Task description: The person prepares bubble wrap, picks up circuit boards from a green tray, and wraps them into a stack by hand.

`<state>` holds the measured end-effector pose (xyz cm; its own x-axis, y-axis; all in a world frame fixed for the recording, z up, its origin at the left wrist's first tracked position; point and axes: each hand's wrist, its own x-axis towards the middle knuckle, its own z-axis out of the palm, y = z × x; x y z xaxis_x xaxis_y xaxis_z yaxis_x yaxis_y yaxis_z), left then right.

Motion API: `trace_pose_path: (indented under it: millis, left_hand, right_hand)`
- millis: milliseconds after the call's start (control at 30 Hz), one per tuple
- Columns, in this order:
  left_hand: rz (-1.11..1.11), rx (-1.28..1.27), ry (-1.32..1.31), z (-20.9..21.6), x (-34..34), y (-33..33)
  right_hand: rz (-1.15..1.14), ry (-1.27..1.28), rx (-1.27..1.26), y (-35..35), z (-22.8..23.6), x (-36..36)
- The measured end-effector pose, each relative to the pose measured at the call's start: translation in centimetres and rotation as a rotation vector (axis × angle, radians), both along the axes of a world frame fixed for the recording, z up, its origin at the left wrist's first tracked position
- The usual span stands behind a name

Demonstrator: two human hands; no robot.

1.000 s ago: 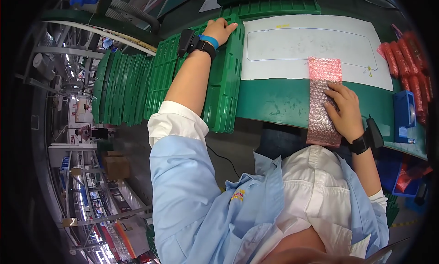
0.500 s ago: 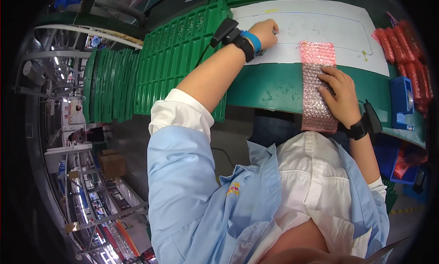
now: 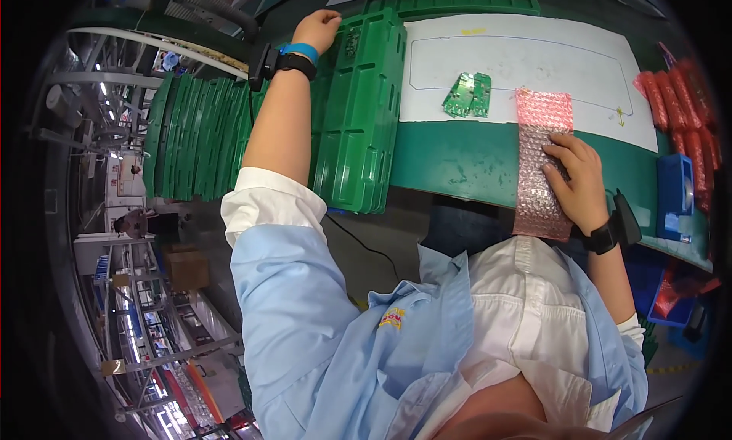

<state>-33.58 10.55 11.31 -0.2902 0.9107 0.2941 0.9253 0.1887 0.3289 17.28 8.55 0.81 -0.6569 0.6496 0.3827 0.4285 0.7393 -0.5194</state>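
Note:
My left hand (image 3: 318, 30) is over the far part of a green compartment tray (image 3: 352, 127), its fingers curled together; whatever they hold, if anything, is hidden. Small dark parts show in the tray's far compartments. Two or so green circuit boards (image 3: 467, 95) lie overlapping on a white sheet (image 3: 534, 47). To their right, a pink bubble-wrap pouch (image 3: 543, 181) stretches from the sheet across the green table and past its near edge. My right hand (image 3: 577, 177) rests on the pouch's right side, fingers spread.
Stacked green trays (image 3: 187, 139) stand at the left. Several red rolled packs (image 3: 675, 97) are piled at the far right, beyond a blue tape dispenser (image 3: 675, 192). A blue bin (image 3: 671, 291) sits below the table's right end. A black cable (image 3: 366, 245) hangs near my left arm.
My left hand has swung left from the white sheet to over the tray. The circuit boards now show where it was. My right hand stays on the pouch.

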Motion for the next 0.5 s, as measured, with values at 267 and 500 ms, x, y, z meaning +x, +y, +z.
trace_pose_path:
  millis: [267,500]
  left_hand:
    - [0.021,-0.091,0.240,-3.6,1.2,0.9]
    - [0.273,-0.027,0.408,-4.3,4.8,0.0]
  right_hand:
    - [-0.026,-0.013,-0.007,0.0,0.2,-0.3]
    - [-0.039,-0.025,-0.009,0.0,0.2,-0.2]
